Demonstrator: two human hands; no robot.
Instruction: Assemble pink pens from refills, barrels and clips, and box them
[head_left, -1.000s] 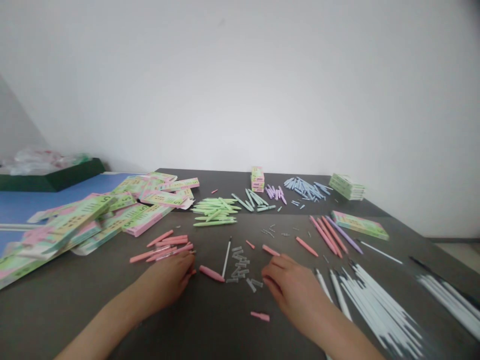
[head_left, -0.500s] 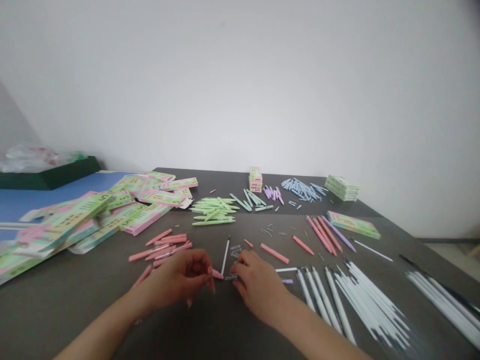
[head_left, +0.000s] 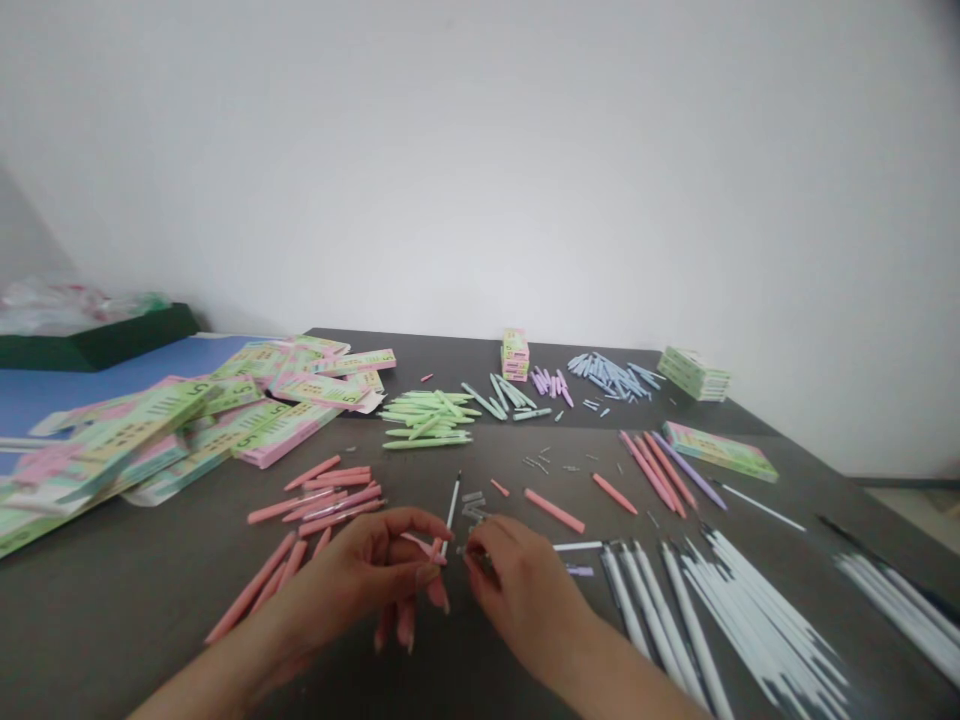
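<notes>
My left hand (head_left: 375, 565) is closed in a pinch on a small pink pen part (head_left: 434, 549), its lower fingers curled below. Just to its right, my right hand (head_left: 525, 580) has thumb and forefinger pressed together; whatever is between them is mostly hidden. Beyond the fingertips lie small clear plastic clips (head_left: 474, 507) and a white refill with a dark tip (head_left: 454, 503). Pink pen barrels (head_left: 330, 502) are heaped beyond my left hand, with several more beside the wrist. A loose pink barrel (head_left: 553, 510) and a pink tapered piece (head_left: 615, 494) rest beyond my right hand.
White refills (head_left: 765, 610) and white pen tubes (head_left: 652, 610) lie at right. Green pens (head_left: 429, 415), purple parts (head_left: 551, 385) and blue parts (head_left: 611, 375) are piled farther back. Flat cartons (head_left: 217, 430) cover the left; stacked boxes (head_left: 694, 374) stand at the far right.
My right hand has lifted off the clear clips and its fingertips have drawn together. My left hand has turned slightly with the pink part. The view has shifted a little.
</notes>
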